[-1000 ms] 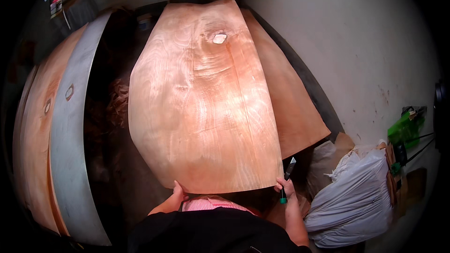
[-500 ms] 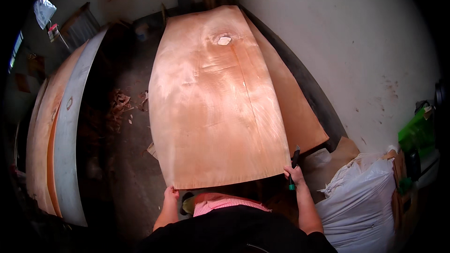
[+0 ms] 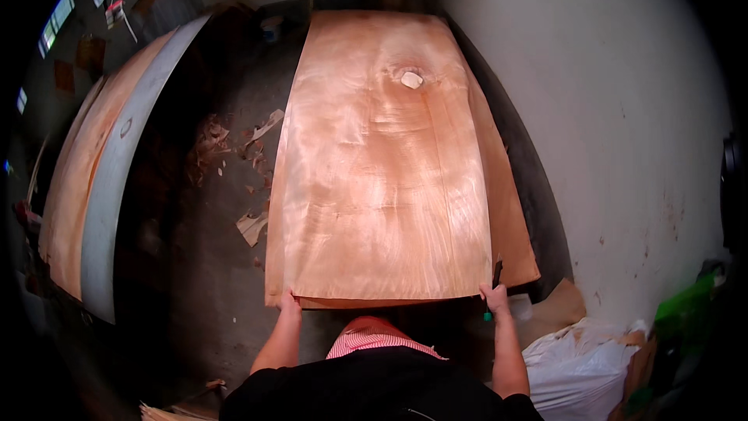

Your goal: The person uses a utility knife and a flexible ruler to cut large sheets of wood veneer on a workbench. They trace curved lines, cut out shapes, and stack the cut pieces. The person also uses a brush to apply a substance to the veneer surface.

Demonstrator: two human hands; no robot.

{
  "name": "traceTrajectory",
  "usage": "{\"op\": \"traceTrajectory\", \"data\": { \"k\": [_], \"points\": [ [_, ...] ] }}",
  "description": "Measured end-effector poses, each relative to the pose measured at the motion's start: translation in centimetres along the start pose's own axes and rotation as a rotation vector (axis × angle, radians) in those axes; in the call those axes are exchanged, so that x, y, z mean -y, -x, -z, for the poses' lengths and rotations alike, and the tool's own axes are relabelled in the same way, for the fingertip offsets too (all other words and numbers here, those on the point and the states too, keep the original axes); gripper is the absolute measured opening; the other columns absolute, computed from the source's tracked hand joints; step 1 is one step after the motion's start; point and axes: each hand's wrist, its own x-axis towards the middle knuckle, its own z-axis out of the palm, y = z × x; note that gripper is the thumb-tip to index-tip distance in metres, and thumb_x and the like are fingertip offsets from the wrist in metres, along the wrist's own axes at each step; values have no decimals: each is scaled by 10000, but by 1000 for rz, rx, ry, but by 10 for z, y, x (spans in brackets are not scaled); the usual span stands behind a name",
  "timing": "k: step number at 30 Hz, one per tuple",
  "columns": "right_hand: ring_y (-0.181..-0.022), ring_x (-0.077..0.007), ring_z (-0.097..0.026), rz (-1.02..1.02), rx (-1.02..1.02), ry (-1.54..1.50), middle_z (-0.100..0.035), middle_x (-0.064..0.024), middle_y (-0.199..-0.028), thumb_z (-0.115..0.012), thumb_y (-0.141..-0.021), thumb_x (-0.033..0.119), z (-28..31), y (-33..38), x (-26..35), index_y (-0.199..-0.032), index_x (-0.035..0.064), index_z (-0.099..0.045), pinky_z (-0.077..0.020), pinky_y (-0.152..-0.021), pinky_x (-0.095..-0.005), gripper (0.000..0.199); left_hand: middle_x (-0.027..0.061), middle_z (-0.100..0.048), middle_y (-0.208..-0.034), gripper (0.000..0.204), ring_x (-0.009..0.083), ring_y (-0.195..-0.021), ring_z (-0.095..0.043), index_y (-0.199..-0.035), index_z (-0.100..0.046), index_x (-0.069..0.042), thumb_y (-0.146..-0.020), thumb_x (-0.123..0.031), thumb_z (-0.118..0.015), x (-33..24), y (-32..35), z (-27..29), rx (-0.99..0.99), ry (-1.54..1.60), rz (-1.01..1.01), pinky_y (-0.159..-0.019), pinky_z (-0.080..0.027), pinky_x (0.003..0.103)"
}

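Note:
A large, thin wood veneer sheet (image 3: pixel 386 187) spreads out before me, with a pale, roughly round spot (image 3: pixel 411 79) near its far end. At its near left corner my left hand (image 3: pixel 289 302) is closed, pinching the edge. My right hand (image 3: pixel 494 297) grips the near right corner and also holds a dark knife-like tool (image 3: pixel 497 271) with a green end, its tip pointing away from me. Beneath lies a second veneer sheet (image 3: pixel 516 253), showing along the right side and as a strip at the left and near edges.
Leaning boards (image 3: pixel 101 179) stand at the far left. Torn veneer scraps (image 3: pixel 252 228) litter the dark floor (image 3: pixel 210 265). A pale wall (image 3: pixel 592 109) rises close on the right, with a white plastic sack (image 3: pixel 580 366) at lower right.
The top sheet has shifted and turned, now lying more squarely over the lower sheet, whose near left edge has come into sight. Both hands keep their corners. The whole view has swung left.

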Motion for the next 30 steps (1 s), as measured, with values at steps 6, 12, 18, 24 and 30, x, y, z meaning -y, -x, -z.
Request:
{"op": "traceTrajectory", "data": {
  "k": [6, 12, 18, 24, 30],
  "points": [
    [-418, -83, -450, 44, -77, 55, -473, 2, -477, -554, -688, 138, 27, -14, -7, -531, 41, -494, -335, -400, -242, 194, 28, -486, -577, 105, 127, -428, -451, -684, -467, -45, -702, 12, -553, 57, 27, 13, -57, -368, -55, -356, -341, 241],
    [-408, -98, -456, -43, -100, 79, -497, -19, -513, -551, -689, 119, 29, 8, -15, -703, -2, -525, -350, -388, -249, 125, 14, -449, -517, 104, 93, -364, -384, -739, -463, -27, -694, 19, -546, 81, 36, 57, -124, -441, -128, -325, -268, 239],
    [-420, -109, -473, -8, -83, 183, -493, -27, -522, -546, -699, 88, 53, -23, -100, -831, -36, -513, -373, -390, -255, 185, 13, -453, -536, 131, 88, -378, -383, -798, -483, -5, -680, 25, -531, 119, 48, 53, -204, -399, -195, -336, -265, 245],
    [-484, -149, -518, 101, -144, 314, -530, -73, -588, -555, -697, 108, 72, -75, -128, -898, -30, -514, -404, -442, -277, 248, 67, -543, -708, 280, 127, -508, -483, -949, -480, 24, -676, 32, -539, 150, 63, 11, -207, -313, -258, -426, -382, 262],
    [-748, -335, -574, 72, -192, 692, -585, -202, -774, -592, -668, 209, 89, -88, -96, -955, -19, -520, -449, -650, -381, 374, 119, -576, -849, 276, 200, -724, -581, -949, -503, 46, -684, 8, -572, 200, 31, 15, -220, -234, -240, -624, -493, 295]
  ]
}}
